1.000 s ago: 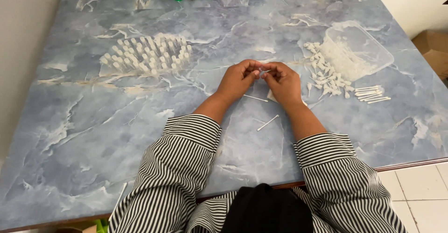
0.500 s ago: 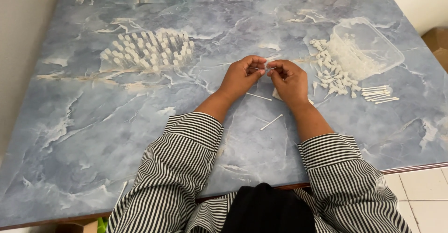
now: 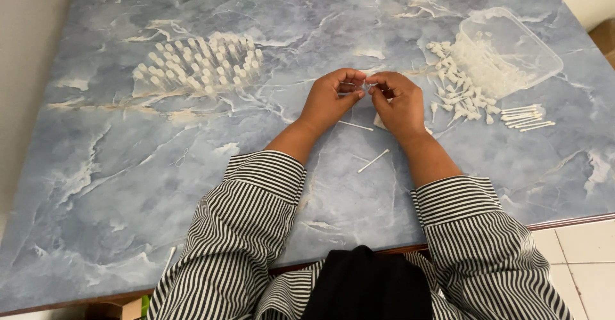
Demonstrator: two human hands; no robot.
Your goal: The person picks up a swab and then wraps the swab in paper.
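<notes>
While the blue marbled counter point(image 3: 128, 185) fills the whole view, everything on it sits within arm's reach of the striped sleeves point(image 3: 256, 192). Up right lies a clear tub point(image 3: 532, 51), tipped low so its small white caps point(image 3: 461, 89) spill out toward the hands, easy to pick from. Up left stands a tidy block of white tubes point(image 3: 198, 64), upright in rows, kept well apart from the loose pile. Near the tub's lower edge, a few swabs point(image 3: 525, 118) lie side by side, and two more sticks point(image 3: 373, 161) rest loose just under the wrists. Now the centre: left hand point(image 3: 327, 102) and right hand point(image 3: 400, 102) meet, thumbs and forefingers nearly touching. Left fingers point(image 3: 349, 80) are pinched closed on a tiny clear piece point(image 3: 351, 88), steadying it level, while the right fingers point(image 3: 381, 83) pinch in from the other side, closed, though what they hold is too small to tell. Both hands hover just above the counter, close together.
</notes>
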